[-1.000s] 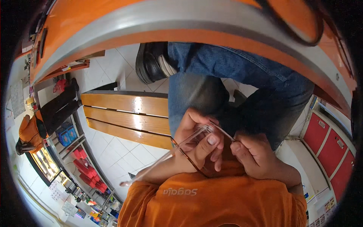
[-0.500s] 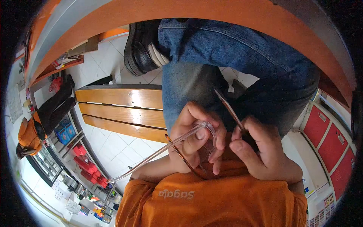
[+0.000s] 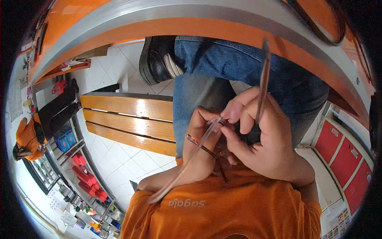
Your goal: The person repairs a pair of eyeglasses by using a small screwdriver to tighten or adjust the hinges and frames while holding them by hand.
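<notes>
My left hand [image 3: 201, 155] is closed around a pair of eyeglasses with clear plastic parts. A long clear temple arm [image 3: 181, 173] slants from the fingers toward the lower left. A thin brown, tortoiseshell-like strip [image 3: 207, 150] also crosses this hand. My right hand [image 3: 274, 139] brings its thumb and fingertips together at the clear arm's hinge end, touching the left fingertips. A slim brown-and-silver pointed tool [image 3: 264, 75] stands up from between the right fingers, its tip away from me. What lies between the pinching fingertips is too small to make out, and the lenses are hidden.
An orange counter edge with a grey band [image 3: 191, 22] curves across the far side. Left of my jeans-clad legs [image 3: 234, 55] is a slatted wooden bench [image 3: 127, 117]. Another person [image 3: 30, 137] is at the far left, near shelves. Red cabinet doors [image 3: 346, 159] stand right.
My right hand has moved up and left to meet the left fingertips at the hinge. The pointed tool has swung more upright, and the clear temple arm now slopes more steeply down.
</notes>
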Demonstrator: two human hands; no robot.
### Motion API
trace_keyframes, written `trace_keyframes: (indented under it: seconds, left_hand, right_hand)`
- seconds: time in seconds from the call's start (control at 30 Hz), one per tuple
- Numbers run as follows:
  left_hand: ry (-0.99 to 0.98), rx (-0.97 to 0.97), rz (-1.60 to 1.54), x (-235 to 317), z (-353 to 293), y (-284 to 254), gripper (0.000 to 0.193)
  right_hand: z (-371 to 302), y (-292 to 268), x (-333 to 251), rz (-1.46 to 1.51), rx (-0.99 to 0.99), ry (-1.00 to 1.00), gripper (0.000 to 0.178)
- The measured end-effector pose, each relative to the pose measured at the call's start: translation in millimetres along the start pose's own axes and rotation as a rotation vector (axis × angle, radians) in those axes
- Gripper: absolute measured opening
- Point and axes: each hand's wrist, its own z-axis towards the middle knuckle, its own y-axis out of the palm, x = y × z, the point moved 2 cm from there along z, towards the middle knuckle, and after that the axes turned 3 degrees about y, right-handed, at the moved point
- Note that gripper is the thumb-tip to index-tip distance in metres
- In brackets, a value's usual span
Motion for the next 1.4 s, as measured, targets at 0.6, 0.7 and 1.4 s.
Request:
trace_keyframes:
  seconds: [0.6,0.7,1.4]
  left_hand:
    - [-0.027,-0.032,-0.005,-9.9,-3.6,-2.5,0.023]
    - [-0.036,-0.059,-0.092,-10.2,-3.5,-0.1,0.024]
    - [-0.088,-0.07,-0.052,-5.0,-3.9,4.7,0.015]
  right_hand:
    - [2.1,-1.6,8.8,-0.067,-0.086,-0.085,0.034]
    - [6.0,-5.6,10.4,-0.013,-0.152,-0.049,0.032]
    - [-3.0,-11.0,27.6,0.231,-0.229,-0.067,0.035]
